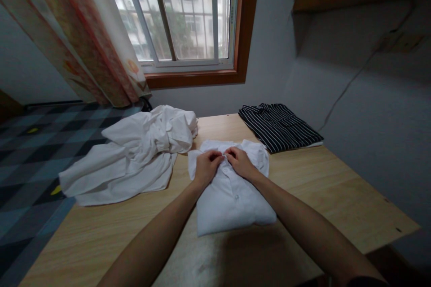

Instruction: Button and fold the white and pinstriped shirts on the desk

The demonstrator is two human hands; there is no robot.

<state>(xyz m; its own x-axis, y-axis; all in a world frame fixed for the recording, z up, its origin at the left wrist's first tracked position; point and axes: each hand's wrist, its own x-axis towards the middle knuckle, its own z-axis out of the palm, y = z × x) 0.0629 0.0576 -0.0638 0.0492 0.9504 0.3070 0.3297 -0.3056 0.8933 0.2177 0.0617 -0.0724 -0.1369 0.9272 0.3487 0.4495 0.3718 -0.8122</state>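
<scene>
A folded white button-up shirt (235, 206) lies in front of me on the wooden table, its button placket facing up and its collar end away from me. My left hand (208, 166) pinches the shirt near the top of the placket. Close beside it, my right hand (239, 160) pinches the fabric from the other side, fingertips almost meeting the left ones. Whether a button sits between the fingers is too small to tell. Two buttons show lower down the placket.
A crumpled white garment (134, 152) lies left, hanging partly over the table (336, 197) edge toward a checked bed cover (27, 157). Black-and-white striped folded clothing (279, 125) rests at the back right. Beyond stand a window (188, 18), a patterned curtain (84, 31) and the wall.
</scene>
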